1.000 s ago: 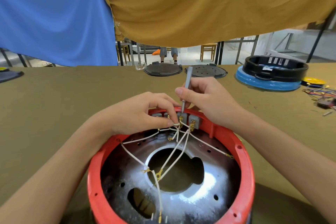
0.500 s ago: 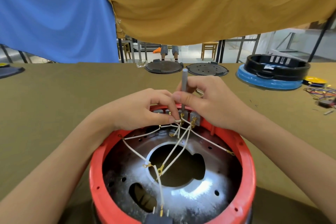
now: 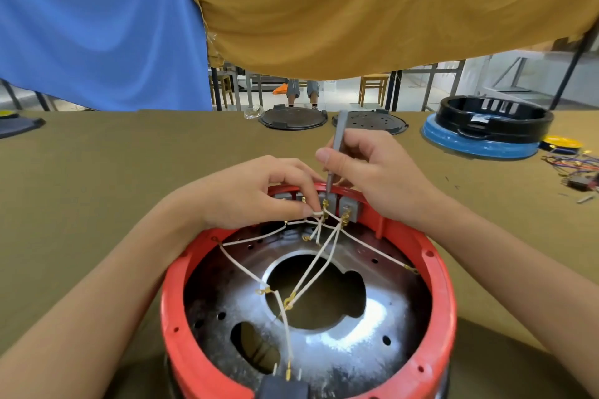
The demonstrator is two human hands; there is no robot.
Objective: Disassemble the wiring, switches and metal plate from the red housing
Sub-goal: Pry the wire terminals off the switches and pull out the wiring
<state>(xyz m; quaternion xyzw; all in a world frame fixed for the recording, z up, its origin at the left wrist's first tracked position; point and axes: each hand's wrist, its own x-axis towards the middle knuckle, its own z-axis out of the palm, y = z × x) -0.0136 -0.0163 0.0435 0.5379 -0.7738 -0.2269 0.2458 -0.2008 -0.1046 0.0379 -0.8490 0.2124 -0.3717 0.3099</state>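
Compared with half a second earlier, the slim grey tool had tipped a little — its top leaned to the right again rather than standing nearly plumb — while both hands kept to the far rim of the red housing. The right hand pinched the tool between thumb and curled fingers, its tip down at the middle one of the grey switch blocks set inside that far wall. The left hand stayed just beside it, thumb and forefinger closed on a white wire where the strands gather at the switches.

The housing stood open-side up on the olive-brown table, close to the person (its near edge ran out of view). Inside lay the metal plate, shiny, with a large central hole; the white wires crossed above it, ending in brass-coloured terminals.

No brand, label or writing could be read anywhere.

Farther off on the table sat two dark round lids, a black ring on a blue base, and at the right edge a tangle of coloured wires. Blue cloth and mustard cloth hung behind.
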